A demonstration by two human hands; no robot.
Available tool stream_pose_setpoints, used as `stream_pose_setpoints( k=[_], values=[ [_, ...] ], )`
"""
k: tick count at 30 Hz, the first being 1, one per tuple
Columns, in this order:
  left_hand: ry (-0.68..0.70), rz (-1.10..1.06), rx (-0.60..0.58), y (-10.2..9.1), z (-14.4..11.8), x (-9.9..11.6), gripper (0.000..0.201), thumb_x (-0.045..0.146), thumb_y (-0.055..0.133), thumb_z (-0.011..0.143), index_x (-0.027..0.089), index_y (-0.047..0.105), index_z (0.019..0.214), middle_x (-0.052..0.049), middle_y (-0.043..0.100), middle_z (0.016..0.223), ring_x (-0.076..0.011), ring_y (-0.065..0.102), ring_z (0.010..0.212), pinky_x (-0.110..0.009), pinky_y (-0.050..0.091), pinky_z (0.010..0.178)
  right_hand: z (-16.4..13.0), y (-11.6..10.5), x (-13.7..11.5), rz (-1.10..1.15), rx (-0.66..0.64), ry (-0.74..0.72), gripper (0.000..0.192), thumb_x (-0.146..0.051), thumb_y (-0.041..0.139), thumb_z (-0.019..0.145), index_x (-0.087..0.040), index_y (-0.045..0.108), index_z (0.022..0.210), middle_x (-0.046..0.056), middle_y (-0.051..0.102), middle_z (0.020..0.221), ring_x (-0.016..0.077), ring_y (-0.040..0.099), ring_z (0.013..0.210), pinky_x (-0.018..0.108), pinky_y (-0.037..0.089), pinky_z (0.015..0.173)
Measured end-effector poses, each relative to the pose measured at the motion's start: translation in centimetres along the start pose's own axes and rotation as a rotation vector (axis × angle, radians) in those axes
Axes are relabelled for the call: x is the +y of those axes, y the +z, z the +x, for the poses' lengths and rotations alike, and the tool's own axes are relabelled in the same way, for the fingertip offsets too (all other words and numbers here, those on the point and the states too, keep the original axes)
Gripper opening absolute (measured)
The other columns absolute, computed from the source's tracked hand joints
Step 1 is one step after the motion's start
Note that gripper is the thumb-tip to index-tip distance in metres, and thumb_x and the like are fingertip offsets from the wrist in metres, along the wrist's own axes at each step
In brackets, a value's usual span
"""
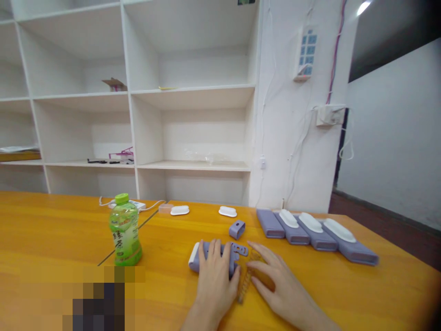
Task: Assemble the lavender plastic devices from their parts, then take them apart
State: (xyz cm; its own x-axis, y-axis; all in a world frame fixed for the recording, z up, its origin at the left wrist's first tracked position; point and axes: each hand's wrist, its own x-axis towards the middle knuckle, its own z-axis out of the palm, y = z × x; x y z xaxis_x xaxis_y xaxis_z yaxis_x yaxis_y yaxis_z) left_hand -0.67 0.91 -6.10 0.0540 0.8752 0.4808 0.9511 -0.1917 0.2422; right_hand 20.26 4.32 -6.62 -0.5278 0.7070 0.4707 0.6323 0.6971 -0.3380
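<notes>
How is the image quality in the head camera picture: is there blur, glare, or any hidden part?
Head view: a pixelated block hides the lower left of the table; bright glare sits at the top right corner; the left hand and right hand look slightly soft, as does the spring between them; the green bottle is fairly sharp; shelf lines bend a little.

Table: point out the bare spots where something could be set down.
Bare wood left of the green bottle, and between it and the left hand. Also near the right hand, below the purple cases. Crowded around both hands.
</notes>
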Motion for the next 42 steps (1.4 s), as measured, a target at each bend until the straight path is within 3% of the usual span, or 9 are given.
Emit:
stream_pose_setpoints(
  k=[8, 13, 18, 23, 26, 30, 35, 38, 42],
  values=[
    [0.021, -0.071, -0.003, -1.0, 0.6, -0.7, 0.044, 0.044, 0.049, 0.092, 0.027, 0.058, 0.132, -0.009, 0.058, 0.135, -0.0296, 0.045, 0.133, -0.056, 0.013, 0.12, 0.0, -1.7, -1.2, -0.064, 0.021, 0.042, 0.008, -0.028, 0.06, 0.087, -0.024, 0.066, 0.084, 0.005, 0.053, 0.143, 0.0272, 0.045, 0.134, 0.045, 0.035, 0.112],
    [0.009, -0.053, 0.009, -2.2, 1.1, -1.1, 0.05, 0.053, 0.049, 0.091, 0.026, 0.059, 0.132, -0.012, 0.054, 0.142, -0.0313, 0.045, 0.133, -0.056, 0.025, 0.114, 0.1, -2.0, 0.1, -0.072, 0.128, 0.169, 0.015, -0.027, 0.055, 0.09, -0.022, 0.057, 0.077, 0.007, 0.066, 0.098, 0.0222, 0.062, 0.093, 0.034, 0.047, 0.086],
    [0.086, -0.035, -0.067, -2.1, 1.2, -1.5, 0.061, 0.062, 0.062, 0.081, 0.031, 0.059, 0.133, -0.01, 0.057, 0.141, -0.0322, 0.044, 0.136, -0.062, 0.002, 0.119, 0.1, -1.6, 2.0, -0.006, 0.192, 0.302, 0.023, -0.032, 0.048, 0.095, -0.022, 0.052, 0.075, 0.003, 0.063, 0.078, 0.0196, 0.06, 0.073, 0.029, 0.044, 0.067],
    [0.03, 0.017, -0.016, -0.8, 1.6, -2.3, 0.052, 0.033, 0.056, 0.086, 0.024, 0.054, 0.138, -0.01, 0.055, 0.145, -0.0294, 0.043, 0.139, -0.064, -0.002, 0.119, 0.0, -1.3, 2.8, 0.163, 0.205, 0.278, 0.028, -0.034, 0.036, 0.101, -0.021, 0.061, 0.102, 0.007, 0.07, 0.098, 0.0228, 0.066, 0.093, 0.033, 0.047, 0.085],
    [0.099, 0.0, 0.017, -0.2, 1.7, -2.2, 0.052, 0.021, 0.045, 0.09, 0.024, 0.048, 0.143, -0.007, 0.05, 0.15, -0.0247, 0.039, 0.143, -0.061, 0.001, 0.122, 0.3, -1.1, 3.3, 0.264, 0.283, 0.3, 0.035, -0.038, 0.034, 0.1, -0.02, 0.062, 0.112, 0.01, 0.07, 0.1, 0.0256, 0.065, 0.103, 0.037, 0.046, 0.093],
    [0.29, -0.052, -0.034, 0.2, 1.6, -0.6, 0.059, 0.009, 0.037, 0.091, 0.025, 0.043, 0.147, -0.002, 0.041, 0.157, -0.0178, 0.031, 0.147, -0.046, 0.012, 0.126, 0.9, -0.1, 3.8, 0.418, 0.352, 0.463, 0.045, -0.046, 0.037, 0.095, -0.017, 0.058, 0.122, 0.004, 0.064, 0.075, 0.0242, 0.067, 0.07, 0.036, 0.053, 0.067],
    [0.375, -0.07, -0.197, 0.1, 1.5, 1.6, 0.064, 0.008, 0.041, 0.085, 0.023, 0.043, 0.148, -0.004, 0.044, 0.155, -0.0217, 0.033, 0.146, -0.044, 0.01, 0.126, 1.2, 0.8, 3.7, 0.47, 0.338, 0.574, 0.051, -0.04, 0.032, 0.092, -0.013, 0.043, 0.134, 0.005, 0.067, 0.077, 0.021, 0.068, 0.056, 0.031, 0.054, 0.05],
    [0.314, -0.061, -0.195, -0.3, 1.3, 1.8, 0.06, 0.009, 0.039, 0.086, 0.023, 0.049, 0.143, -0.007, 0.056, 0.144, -0.0239, 0.046, 0.138, -0.049, 0.008, 0.125, 1.2, 0.0, 2.9, 0.407, 0.317, 0.579, 0.043, -0.04, 0.038, 0.092, -0.013, 0.056, 0.12, 0.008, 0.07, 0.079, 0.0224, 0.071, 0.063, 0.031, 0.055, 0.056],
    [0.275, -0.142, -0.164, -0.9, 0.8, 1.4, 0.05, 0.009, 0.037, 0.088, 0.027, 0.058, 0.13, -0.005, 0.066, 0.124, -0.0218, 0.057, 0.123, -0.051, 0.011, 0.124, 1.0, -1.5, 1.1, 0.282, 0.239, 0.501, 0.038, -0.04, 0.046, 0.091, -0.015, 0.068, 0.074, 0.008, 0.068, 0.067, 0.0248, 0.068, 0.064, 0.034, 0.054, 0.063]
  ],
)
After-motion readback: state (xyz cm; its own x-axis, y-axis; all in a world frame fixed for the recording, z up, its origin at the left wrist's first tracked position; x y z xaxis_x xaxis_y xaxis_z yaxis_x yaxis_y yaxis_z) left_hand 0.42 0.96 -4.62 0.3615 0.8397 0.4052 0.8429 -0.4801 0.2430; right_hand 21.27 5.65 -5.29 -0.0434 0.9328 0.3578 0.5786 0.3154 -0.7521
